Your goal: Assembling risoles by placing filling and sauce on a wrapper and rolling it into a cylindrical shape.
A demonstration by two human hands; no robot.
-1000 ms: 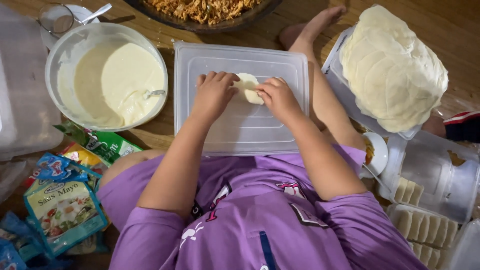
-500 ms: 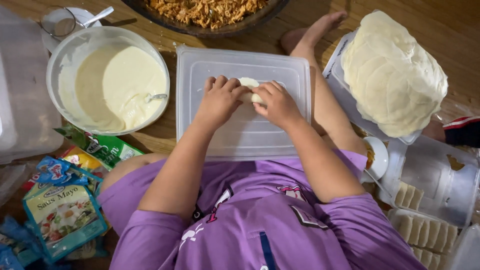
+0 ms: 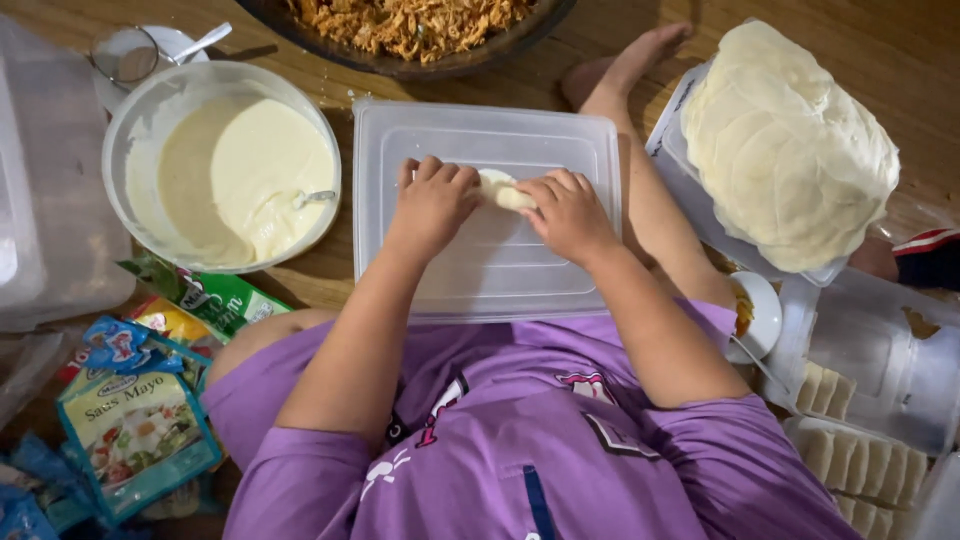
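Note:
A pale rolled wrapper (image 3: 503, 189) lies on an upturned clear plastic lid (image 3: 487, 265) in front of me. My left hand (image 3: 432, 203) presses on its left end, fingers curled over it. My right hand (image 3: 569, 212) grips its right end the same way. Only the middle of the roll shows between the two hands. I sit on a wooden floor in a purple shirt, one bare foot (image 3: 625, 62) stretched out past the lid.
A white bowl of pale batter (image 3: 225, 165) with a spoon stands to the left. A dark dish of shredded filling (image 3: 410, 25) sits at the top. A stack of round wrappers (image 3: 790, 145) rests at right. Sauce packets (image 3: 135, 420) lie lower left, filled rolls in containers (image 3: 850, 455) lower right.
Both hands have closed in over the roll and slid a little toward me on the lid; less of the wrapper shows now.

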